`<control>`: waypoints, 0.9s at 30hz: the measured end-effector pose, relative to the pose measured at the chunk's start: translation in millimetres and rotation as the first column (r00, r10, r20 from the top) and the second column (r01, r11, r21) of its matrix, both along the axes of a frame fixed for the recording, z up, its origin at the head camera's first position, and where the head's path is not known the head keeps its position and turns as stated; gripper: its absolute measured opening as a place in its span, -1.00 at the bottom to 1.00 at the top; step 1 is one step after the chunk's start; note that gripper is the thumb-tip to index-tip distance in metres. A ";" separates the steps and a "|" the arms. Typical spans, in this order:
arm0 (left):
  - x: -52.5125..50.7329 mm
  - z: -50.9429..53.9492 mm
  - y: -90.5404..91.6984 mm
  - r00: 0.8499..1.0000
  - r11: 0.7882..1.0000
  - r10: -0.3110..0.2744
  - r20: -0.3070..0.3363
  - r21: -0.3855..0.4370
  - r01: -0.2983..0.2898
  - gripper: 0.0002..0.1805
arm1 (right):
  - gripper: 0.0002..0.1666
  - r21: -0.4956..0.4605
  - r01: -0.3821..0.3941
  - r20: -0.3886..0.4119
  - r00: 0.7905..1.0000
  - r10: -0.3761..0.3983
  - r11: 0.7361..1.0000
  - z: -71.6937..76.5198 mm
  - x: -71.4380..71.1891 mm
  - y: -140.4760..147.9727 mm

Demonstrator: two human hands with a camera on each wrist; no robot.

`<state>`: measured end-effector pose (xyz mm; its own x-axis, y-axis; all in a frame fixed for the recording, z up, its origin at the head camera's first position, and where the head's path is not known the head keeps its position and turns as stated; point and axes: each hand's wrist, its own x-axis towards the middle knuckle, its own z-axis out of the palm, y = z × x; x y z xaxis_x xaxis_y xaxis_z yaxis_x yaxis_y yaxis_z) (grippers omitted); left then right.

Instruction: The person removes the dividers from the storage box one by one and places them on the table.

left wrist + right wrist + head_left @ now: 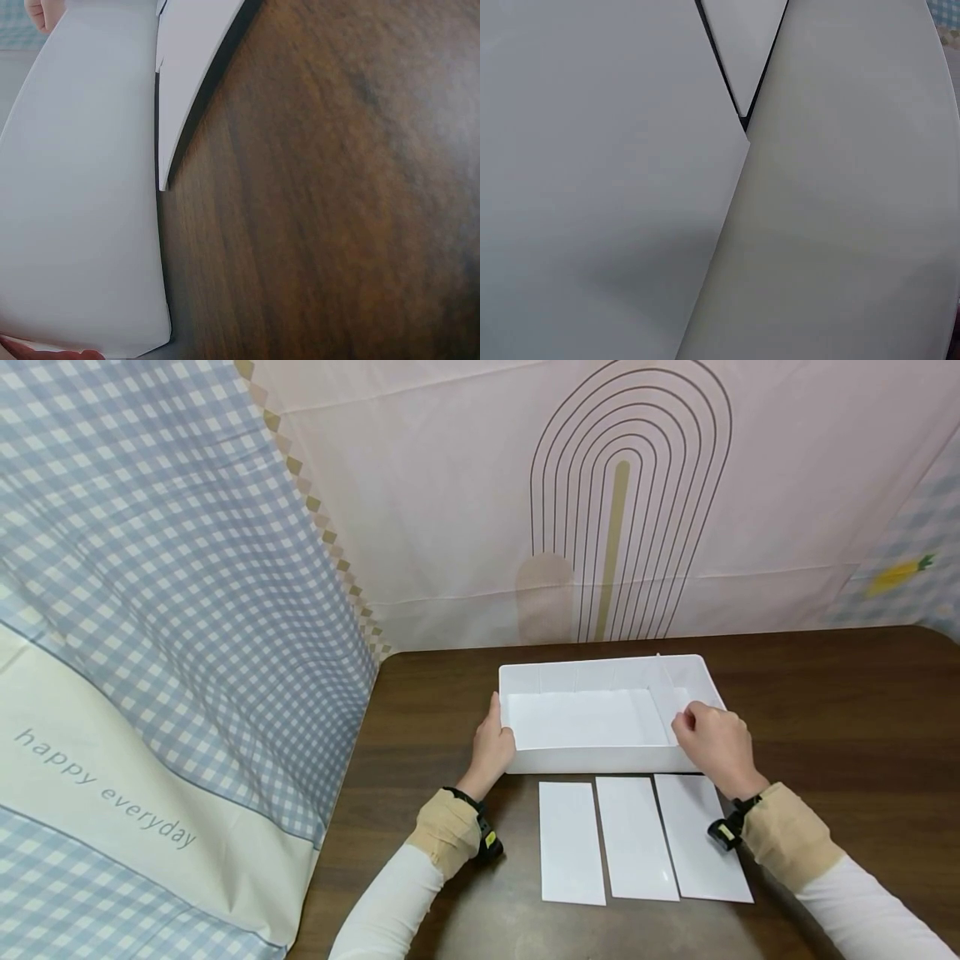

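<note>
A shallow white box (585, 761) with no lid rests on the dark table. My left hand (491, 747) holds its left wall, fingers along the outside and thumb at the near corner. Inside, towards the right end, a white divider panel (661, 697) stands crosswise, one tip above the far rim. My right hand (717, 745) has curled fingers over the box's right front and pinches the panel's near end, mostly hidden behind the fingers. Three flat white panels lie in front: the left panel (572, 843), middle panel (637, 839) and right panel (703, 839).
The brown wooden table (840, 710) extends to the right and left of the box. A pale patterned cloth (450, 510) hangs behind it, and a blue checked cloth (187, 568) hangs along the left edge.
</note>
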<state>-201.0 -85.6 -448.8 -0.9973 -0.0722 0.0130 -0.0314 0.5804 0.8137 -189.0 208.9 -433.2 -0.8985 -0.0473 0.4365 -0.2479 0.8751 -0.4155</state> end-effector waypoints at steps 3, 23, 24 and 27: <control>-0.3 -0.6 -0.2 1.000 1.000 -0.003 -0.003 0.002 0.003 -0.30 | -0.71 -0.003 0.001 -0.001 1.000 -0.001 1.000 1.6 0.1 0.1; -0.6 -2.1 -0.8 1.000 1.000 -0.013 0.001 0.014 0.013 -0.31 | -0.70 -0.014 0.013 -0.044 0.999 -0.013 1.000 8.4 -0.8 1.4; -0.5 -2.1 -0.8 1.000 1.000 -0.013 -0.001 0.017 0.013 -0.31 | -0.70 -0.015 0.014 -0.051 0.999 -0.015 1.000 8.8 -0.9 1.6; -0.3 -1.9 -0.9 1.000 1.000 -0.012 -0.003 0.017 0.012 -0.31 | -0.70 -0.016 0.014 -0.065 0.998 -0.015 1.000 10.1 -1.1 1.8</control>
<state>-201.2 -86.5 -450.7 -0.9981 -0.0603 0.0142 -0.0225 0.5668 0.8235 -190.1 210.7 -423.1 -0.8686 -0.0269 0.4948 -0.2619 0.8726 -0.4123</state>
